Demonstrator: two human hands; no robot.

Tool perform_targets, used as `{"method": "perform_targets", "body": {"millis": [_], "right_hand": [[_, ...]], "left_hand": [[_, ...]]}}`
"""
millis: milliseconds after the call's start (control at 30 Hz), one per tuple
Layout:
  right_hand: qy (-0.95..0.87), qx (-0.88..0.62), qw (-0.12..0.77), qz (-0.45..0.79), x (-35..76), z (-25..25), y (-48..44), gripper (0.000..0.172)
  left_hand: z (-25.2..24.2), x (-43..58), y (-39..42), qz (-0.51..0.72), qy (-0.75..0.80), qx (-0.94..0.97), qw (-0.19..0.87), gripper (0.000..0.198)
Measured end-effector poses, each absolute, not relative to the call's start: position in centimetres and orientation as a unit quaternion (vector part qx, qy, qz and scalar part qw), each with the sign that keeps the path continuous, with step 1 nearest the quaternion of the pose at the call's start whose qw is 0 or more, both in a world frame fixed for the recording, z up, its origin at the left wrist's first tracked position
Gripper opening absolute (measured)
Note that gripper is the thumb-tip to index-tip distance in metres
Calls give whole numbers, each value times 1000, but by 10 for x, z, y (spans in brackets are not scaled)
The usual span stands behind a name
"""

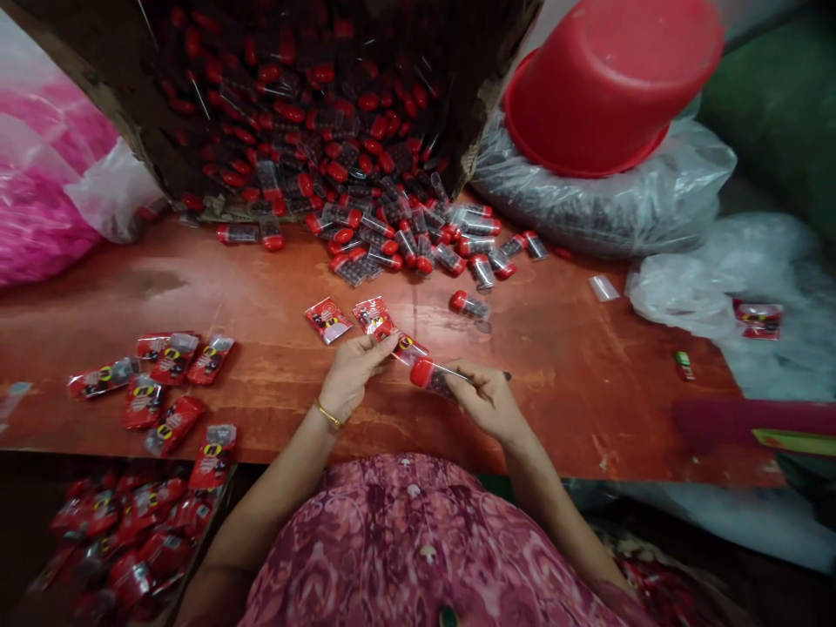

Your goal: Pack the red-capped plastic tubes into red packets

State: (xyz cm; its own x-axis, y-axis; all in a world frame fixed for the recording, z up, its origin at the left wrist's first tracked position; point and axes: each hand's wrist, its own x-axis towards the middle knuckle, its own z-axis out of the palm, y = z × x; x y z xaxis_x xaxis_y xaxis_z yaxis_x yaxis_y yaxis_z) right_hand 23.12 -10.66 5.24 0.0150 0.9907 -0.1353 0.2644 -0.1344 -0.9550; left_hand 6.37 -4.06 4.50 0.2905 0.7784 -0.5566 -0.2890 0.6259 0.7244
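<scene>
My left hand (356, 370), with a gold bangle at the wrist, pinches a red printed plastic sleeve (410, 347). In my right hand (488, 396) is a small clear tube (439, 380) of dark beads; its red cap points left, close to the sleeve's lower end. Whether the cap has entered the sleeve, I cannot tell. A thin dark tip (508, 375) sticks out past my right fingers; what it belongs to is hidden. Two more flat red sleeves lie beyond my left hand, one (328, 320) apart and one (371, 313) touching the held one. A loose capped tube (469, 305) lies beyond my right hand.
Red-capped tubes (405, 239) spill from a tipped carton (487, 104) at the back. Several wrapped tubes (175, 357) lie at left, above a box of wrapped ones (140, 531). A red bucket (607, 87) stands upside down on a filled plastic bag (588, 209) at back right.
</scene>
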Motion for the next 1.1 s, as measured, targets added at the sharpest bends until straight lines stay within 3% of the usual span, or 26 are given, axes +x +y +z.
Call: {"method": "perform_targets", "body": {"millis": [233, 733, 1100], "right_hand": [[-528, -611, 402, 432, 229, 43, -105, 23], [-485, -591, 394, 509, 227, 40, -103, 30], [-425, -621, 464, 467, 211, 22, -109, 30]], "left_hand": [[49, 63, -34, 358, 464, 258, 768, 38], [42, 72, -39, 358, 436, 303, 769, 35], [33, 81, -52, 407, 461, 264, 743, 36]]}}
